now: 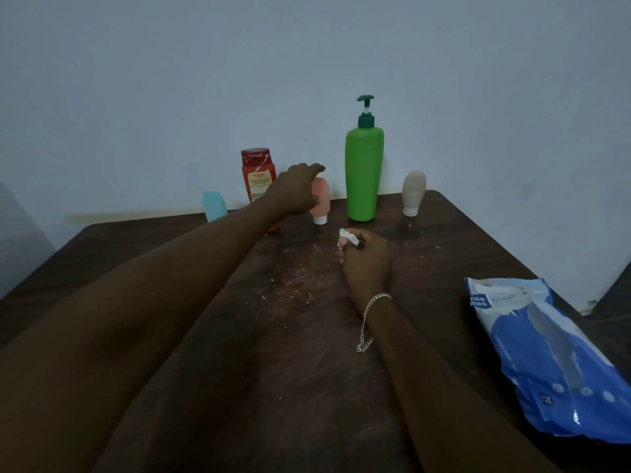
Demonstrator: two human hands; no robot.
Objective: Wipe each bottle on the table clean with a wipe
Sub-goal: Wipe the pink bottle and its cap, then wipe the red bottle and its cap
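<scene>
My left hand (296, 190) was over the pink bottle (322, 203) mid-frame, grip unclear; right hand (366, 259) clenched the wipe (347, 235); 1 knock could've toppled it.

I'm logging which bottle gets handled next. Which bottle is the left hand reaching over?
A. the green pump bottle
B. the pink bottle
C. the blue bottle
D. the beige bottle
B: the left hand lies over the top of the pink bottle, well away from the other options, while the right hand holds the wipe.
</scene>
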